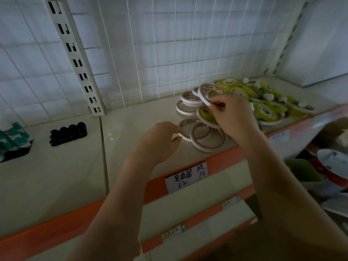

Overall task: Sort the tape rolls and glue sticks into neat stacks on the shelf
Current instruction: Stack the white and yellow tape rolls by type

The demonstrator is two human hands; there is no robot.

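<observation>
A loose heap of thin white tape rolls (189, 102) lies on the cream shelf (131, 125). Yellow tape rolls (266, 112) and white-capped glue sticks (268, 96) are jumbled behind and to the right. My right hand (232, 113) pinches a white tape roll (204, 93) by its rim and holds it tilted above the heap. My left hand (160, 140) is curled at the heap's left edge, its fingertips pinching a flat white tape roll (183, 136). More white rolls (205, 136) lie between my hands.
A wire grid backs the shelf, with a slotted upright post (75, 59) to the left. A black block of small round items (68, 133) and green-white packs (13, 136) sit on the left shelf. An orange edge strip carries a handwritten label (186, 177). Bowls (333, 168) lie lower right.
</observation>
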